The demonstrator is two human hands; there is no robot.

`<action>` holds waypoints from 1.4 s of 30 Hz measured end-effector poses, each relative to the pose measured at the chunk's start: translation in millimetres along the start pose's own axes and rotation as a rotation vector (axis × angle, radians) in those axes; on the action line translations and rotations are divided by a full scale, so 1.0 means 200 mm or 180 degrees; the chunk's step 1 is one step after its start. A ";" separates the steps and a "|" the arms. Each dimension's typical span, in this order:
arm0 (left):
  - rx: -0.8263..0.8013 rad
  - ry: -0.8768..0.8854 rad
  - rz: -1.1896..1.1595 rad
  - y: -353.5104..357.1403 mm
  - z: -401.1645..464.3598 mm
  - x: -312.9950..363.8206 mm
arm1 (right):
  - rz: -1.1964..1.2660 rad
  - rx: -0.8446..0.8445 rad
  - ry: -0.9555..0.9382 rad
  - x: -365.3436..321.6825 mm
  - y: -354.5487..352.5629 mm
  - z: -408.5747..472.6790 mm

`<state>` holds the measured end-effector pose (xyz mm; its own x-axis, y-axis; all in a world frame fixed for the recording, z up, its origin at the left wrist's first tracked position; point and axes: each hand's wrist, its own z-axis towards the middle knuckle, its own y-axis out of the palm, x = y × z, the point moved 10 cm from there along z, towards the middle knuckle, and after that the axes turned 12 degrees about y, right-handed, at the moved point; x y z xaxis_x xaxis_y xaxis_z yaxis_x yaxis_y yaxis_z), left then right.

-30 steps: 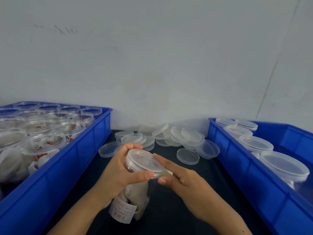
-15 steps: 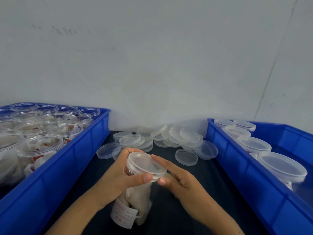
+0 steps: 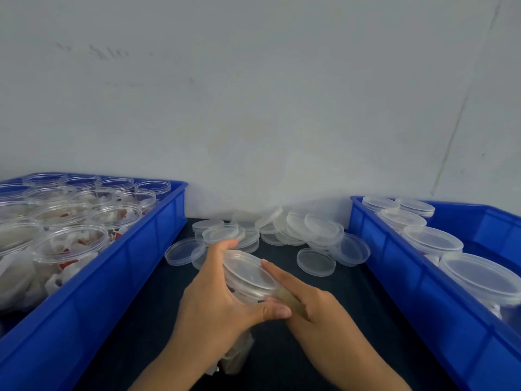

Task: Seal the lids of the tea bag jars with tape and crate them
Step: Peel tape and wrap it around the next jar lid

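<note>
No text, label, brand, number or sign can be read. Faint grey smudges on the pale plastered wall [image 3: 253, 94] at the upper left of the frame form no letters. Red patches show through the clear plastic open jars [image 3: 70, 241] in the blue plastic crate [image 3: 118, 266] at the left, too blurred to read as print.

Head camera looks forward and down, close over the hands [image 3: 253, 303].
</note>
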<state>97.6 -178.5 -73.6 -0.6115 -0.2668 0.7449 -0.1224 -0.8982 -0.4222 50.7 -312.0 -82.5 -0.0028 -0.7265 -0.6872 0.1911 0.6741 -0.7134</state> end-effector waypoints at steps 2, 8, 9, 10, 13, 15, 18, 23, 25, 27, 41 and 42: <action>0.0060 0.0010 -0.0050 -0.01 0.01 -0.02 | -0.0068 -0.0048 0.0008 -0.01 0.00 -0.01; 0.0075 0.0074 -0.0111 0.00 0.04 -0.05 | -0.0044 -0.0313 0.0092 0.02 0.01 -0.03; 0.0089 0.0087 -0.0104 0.00 0.04 -0.05 | -0.0025 -0.0340 0.0109 0.02 0.01 -0.03; 0.0109 0.0086 -0.0090 0.00 0.04 -0.06 | -0.0004 -0.0351 0.0143 0.03 0.01 -0.03; 0.0120 0.0065 0.0018 0.00 0.05 -0.06 | -0.0017 -0.0204 0.0433 0.06 0.01 -0.02; 0.0063 0.0097 0.0181 0.01 0.05 -0.04 | -0.0054 -0.0213 0.0768 0.11 0.02 -0.02; -0.0028 0.0217 0.0386 0.03 0.04 -0.01 | -0.0370 -0.0497 0.1272 0.20 0.01 -0.04; -0.0017 0.0286 0.0430 0.03 0.04 -0.01 | -0.0226 -0.0700 0.1246 0.18 0.02 -0.04; 0.0049 0.0275 0.0385 0.01 0.04 -0.02 | 0.0074 -0.0707 0.1173 0.17 0.03 -0.03; 0.0093 0.0264 0.0377 0.00 0.04 -0.03 | 0.0127 -0.0580 0.1099 0.16 0.02 -0.02; 0.0205 0.0239 0.0766 -0.06 0.05 -0.04 | 0.0761 -0.0479 0.0861 0.13 0.09 0.01; 0.0195 0.0268 0.0805 -0.06 0.04 -0.03 | 0.0740 -0.0551 0.0878 0.13 0.10 0.00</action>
<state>110.0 -168.8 -68.8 -0.6797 -0.4576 0.5732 0.0884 -0.8269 -0.5553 55.0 -318.3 -114.7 -0.2471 -0.5047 -0.8272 0.0496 0.8460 -0.5309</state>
